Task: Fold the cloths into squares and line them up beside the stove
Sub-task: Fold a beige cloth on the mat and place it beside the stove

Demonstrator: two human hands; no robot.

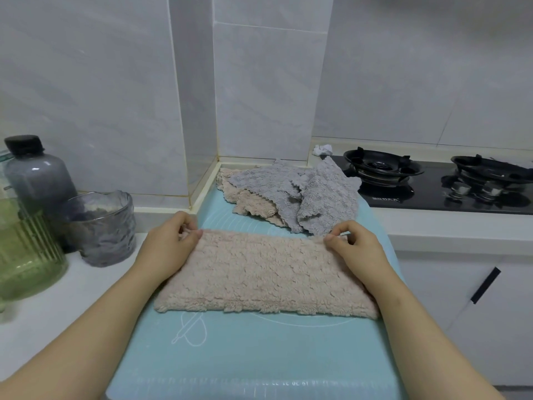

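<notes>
Pink cloth (265,272), folded to a long rectangle, flat on a blue mat (259,356) on the tabletop (57,307). The left hand (170,241) pinches its far left corner and the right hand (354,249) its far right corner, fingers (331,238) curled tight on the edge, forearms along both short sides. Beyond, on the mat's far end: loose pile (288,192) of grey and pink cloths, just beside the stove (432,194) at right; left of the mat: green jar (26,255), glass (101,229), dark bottle (37,180); grey tiled wall (86,82) behind.
</notes>
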